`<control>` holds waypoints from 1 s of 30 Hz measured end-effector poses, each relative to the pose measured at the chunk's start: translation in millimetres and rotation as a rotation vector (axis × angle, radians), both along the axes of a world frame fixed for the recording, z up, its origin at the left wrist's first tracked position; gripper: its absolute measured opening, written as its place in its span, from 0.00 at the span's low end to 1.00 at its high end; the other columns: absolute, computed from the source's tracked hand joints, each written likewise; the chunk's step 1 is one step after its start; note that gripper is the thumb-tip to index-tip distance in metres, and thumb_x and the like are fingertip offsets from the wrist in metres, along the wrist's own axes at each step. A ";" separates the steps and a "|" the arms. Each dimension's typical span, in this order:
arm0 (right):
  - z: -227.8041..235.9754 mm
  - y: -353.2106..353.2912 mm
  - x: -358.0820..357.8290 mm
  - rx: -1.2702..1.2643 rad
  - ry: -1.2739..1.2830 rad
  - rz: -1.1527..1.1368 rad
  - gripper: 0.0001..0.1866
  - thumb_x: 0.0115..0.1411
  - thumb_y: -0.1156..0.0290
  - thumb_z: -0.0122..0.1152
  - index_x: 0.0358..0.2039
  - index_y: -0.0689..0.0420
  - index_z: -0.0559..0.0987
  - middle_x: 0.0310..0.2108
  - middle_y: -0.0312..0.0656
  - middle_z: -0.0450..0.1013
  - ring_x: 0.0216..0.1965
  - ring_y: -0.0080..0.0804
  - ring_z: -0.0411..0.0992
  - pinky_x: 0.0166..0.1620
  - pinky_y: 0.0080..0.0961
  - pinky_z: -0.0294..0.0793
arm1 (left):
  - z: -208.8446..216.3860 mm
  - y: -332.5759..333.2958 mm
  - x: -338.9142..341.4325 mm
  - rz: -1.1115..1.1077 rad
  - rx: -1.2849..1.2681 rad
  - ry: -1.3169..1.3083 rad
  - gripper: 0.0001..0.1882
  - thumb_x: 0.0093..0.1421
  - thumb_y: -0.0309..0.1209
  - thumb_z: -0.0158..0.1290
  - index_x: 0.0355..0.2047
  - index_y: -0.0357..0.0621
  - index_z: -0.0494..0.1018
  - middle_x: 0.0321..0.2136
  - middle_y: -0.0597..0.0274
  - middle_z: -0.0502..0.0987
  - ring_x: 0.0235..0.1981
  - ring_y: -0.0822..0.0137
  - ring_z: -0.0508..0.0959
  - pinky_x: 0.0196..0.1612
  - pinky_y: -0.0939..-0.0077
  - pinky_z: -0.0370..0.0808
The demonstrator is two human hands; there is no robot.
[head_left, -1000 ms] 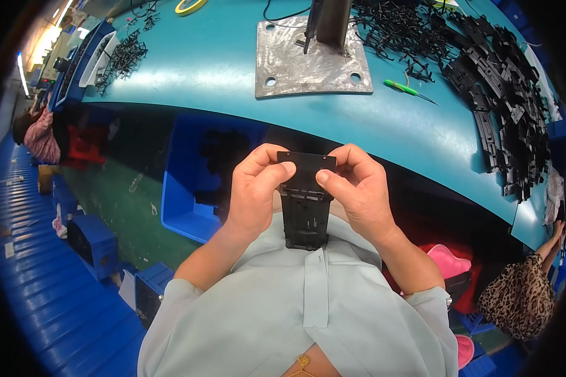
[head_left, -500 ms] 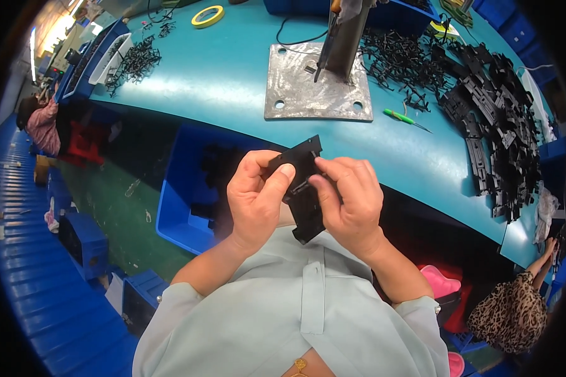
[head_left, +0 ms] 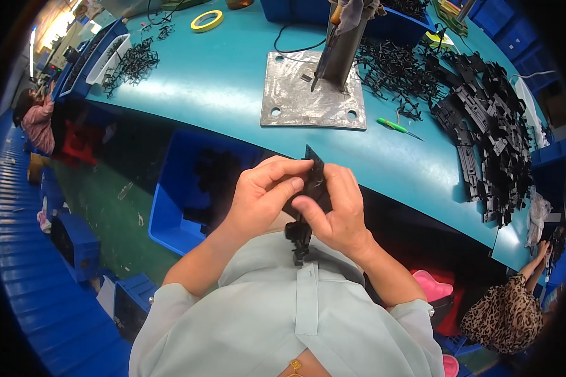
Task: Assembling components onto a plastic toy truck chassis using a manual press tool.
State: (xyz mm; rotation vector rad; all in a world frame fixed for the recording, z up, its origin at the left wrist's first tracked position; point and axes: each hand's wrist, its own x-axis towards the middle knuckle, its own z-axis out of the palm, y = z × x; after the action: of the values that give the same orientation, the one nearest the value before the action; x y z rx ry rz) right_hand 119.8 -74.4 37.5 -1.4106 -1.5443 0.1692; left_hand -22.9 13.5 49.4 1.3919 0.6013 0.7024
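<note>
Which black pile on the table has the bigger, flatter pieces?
The rightmost pile, right of the green-handled tool. Its pieces are broad and plate-like; the pile beside the metal stand and the one near the white tray look thin and spindly.

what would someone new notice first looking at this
Probably the middle, where the left hand and right hand hold a black part in front of a pale shirt. Beyond them, a grey metal plate with an upright post stands on the teal table. The big heap of black pieces toward the table's right end also draws the eye.
</note>
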 end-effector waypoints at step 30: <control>-15.2 20.1 26.7 -0.289 1.361 0.017 0.10 0.62 0.69 0.57 0.41 0.60 0.76 0.32 0.33 0.74 0.30 0.14 0.69 0.33 0.12 0.67 | -24.1 39.7 18.9 -0.047 -0.680 -0.159 0.09 0.63 0.33 0.52 0.38 0.40 0.73 0.30 0.67 0.77 0.28 0.75 0.75 0.29 0.80 0.69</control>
State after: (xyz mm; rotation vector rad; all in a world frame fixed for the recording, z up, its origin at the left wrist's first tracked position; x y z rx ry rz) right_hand 146.4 -54.3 22.2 -1.0337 -0.3837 1.1290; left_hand -4.0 53.1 25.4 0.7103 0.6034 0.4960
